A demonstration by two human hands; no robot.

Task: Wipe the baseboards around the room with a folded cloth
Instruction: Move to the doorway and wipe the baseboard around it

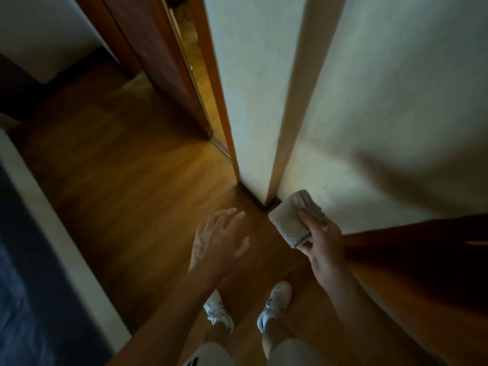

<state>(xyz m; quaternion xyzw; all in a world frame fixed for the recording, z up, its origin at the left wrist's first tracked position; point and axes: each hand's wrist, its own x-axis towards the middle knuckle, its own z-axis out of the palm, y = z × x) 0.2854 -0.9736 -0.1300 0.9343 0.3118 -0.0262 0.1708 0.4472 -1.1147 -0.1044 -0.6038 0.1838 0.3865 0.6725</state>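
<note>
My right hand [320,240] grips a folded grey-white cloth [290,217] and holds it just right of the outer wall corner, low by the floor. A dark brown baseboard [250,195] runs along the foot of the left wall face to that corner. Another dark baseboard stretch [409,231] runs off to the right behind my right wrist. My left hand [220,243] hovers above the wooden floor with its fingers spread and nothing in it, left of the cloth.
A wooden door [158,62] stands ajar at the left of the wall, with a lit floor beyond the gap. A bed or sofa edge [52,233] with dark blue fabric fills the lower left. My white shoes [219,310] stand on the wooden floor [126,186].
</note>
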